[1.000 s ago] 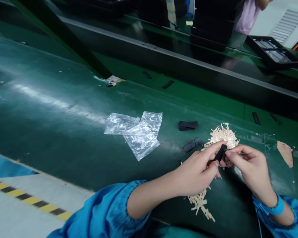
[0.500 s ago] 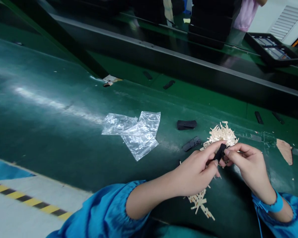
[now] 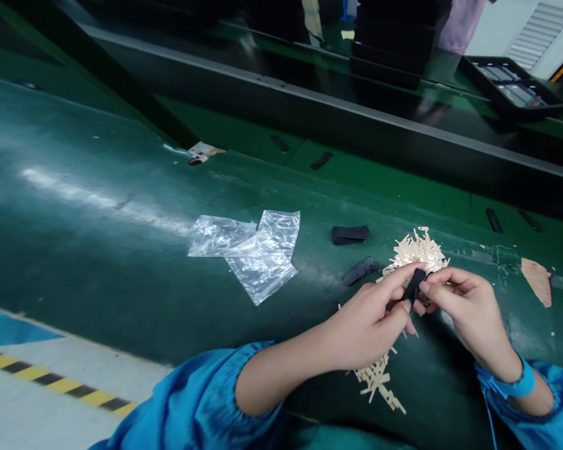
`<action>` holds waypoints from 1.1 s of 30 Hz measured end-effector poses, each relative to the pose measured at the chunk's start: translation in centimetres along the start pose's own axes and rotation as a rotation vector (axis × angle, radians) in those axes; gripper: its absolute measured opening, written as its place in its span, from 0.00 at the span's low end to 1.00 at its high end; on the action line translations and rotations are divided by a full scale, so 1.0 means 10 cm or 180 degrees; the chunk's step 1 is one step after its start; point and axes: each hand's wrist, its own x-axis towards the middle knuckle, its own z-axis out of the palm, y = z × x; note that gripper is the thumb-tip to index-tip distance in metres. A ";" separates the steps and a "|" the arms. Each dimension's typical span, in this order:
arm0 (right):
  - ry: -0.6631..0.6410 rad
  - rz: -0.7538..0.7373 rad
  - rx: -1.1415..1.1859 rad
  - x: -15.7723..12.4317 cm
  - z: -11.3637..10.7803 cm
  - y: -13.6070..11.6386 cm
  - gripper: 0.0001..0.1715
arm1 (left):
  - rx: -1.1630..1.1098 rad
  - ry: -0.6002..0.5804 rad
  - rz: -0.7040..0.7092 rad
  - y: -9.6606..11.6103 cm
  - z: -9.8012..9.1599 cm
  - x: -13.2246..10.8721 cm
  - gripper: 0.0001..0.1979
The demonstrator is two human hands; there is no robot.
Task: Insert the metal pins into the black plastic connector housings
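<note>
My left hand (image 3: pixel 380 319) grips a small black rectangular plate (image 3: pixel 413 286) between thumb and fingers, tilted up over the table. My right hand (image 3: pixel 469 306) is closed at the plate's right edge, its thumb and index finger pinching there; whether it also holds a smaller piece is hidden. Just beyond the fingers lies a heap of thin cream-coloured strips (image 3: pixel 418 247). More cream strips (image 3: pixel 379 382) are scattered below my left wrist. A stack of black plates (image 3: pixel 349 235) and a black plate with holes (image 3: pixel 360 271) lie left of the heap.
Clear plastic bags (image 3: pixel 263 250) lie on the green table (image 3: pixel 122 269). Loose black plates (image 3: pixel 321 160) sit along its back, before a long dark rail (image 3: pixel 309 100). A brown scrap (image 3: pixel 537 281) is at right. Beyond the rail are a black tray (image 3: pixel 516 87) and a person's pink sleeve (image 3: pixel 462 25).
The view has shifted slightly. Both hands stay together at the black plate, with only a small change in how the right fingertips and the plate sit.
</note>
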 end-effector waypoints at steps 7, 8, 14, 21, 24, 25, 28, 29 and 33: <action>-0.0058 0.0158 0.0082 0.00 -0.01 0.01 0.09 | -0.0108 -0.0050 -0.0014 0.00 0.00 0.00 0.35; -0.0055 0.0171 0.0078 0.00 -0.01 0.01 0.09 | -0.0151 -0.0037 -0.0018 0.00 0.00 0.00 0.35; -0.0040 0.0103 0.0050 0.00 -0.01 0.01 0.09 | -0.0369 0.0013 -0.0070 0.01 0.02 0.00 0.33; -0.0033 0.0028 0.0130 -0.03 0.02 0.01 0.09 | -0.0514 0.0049 -0.0192 0.05 0.03 0.00 0.31; -0.0010 0.0003 0.0117 -0.04 0.02 0.02 0.11 | -0.0579 0.0049 -0.0234 0.06 0.03 0.01 0.30; 0.0006 -0.0010 0.0102 -0.04 0.01 0.03 0.11 | -0.0608 0.0045 -0.0237 0.06 0.02 0.01 0.30; 0.0006 -0.0029 0.0085 -0.04 0.02 0.03 0.12 | -0.0697 0.0022 -0.0220 0.05 0.02 0.01 0.32; -0.0017 -0.0025 0.0085 -0.04 0.02 0.03 0.12 | -0.0709 0.0017 -0.0213 0.05 0.02 0.01 0.32; -0.0087 0.0006 0.0124 -0.04 0.02 0.03 0.10 | -0.0702 -0.0004 -0.0201 0.05 0.02 0.00 0.34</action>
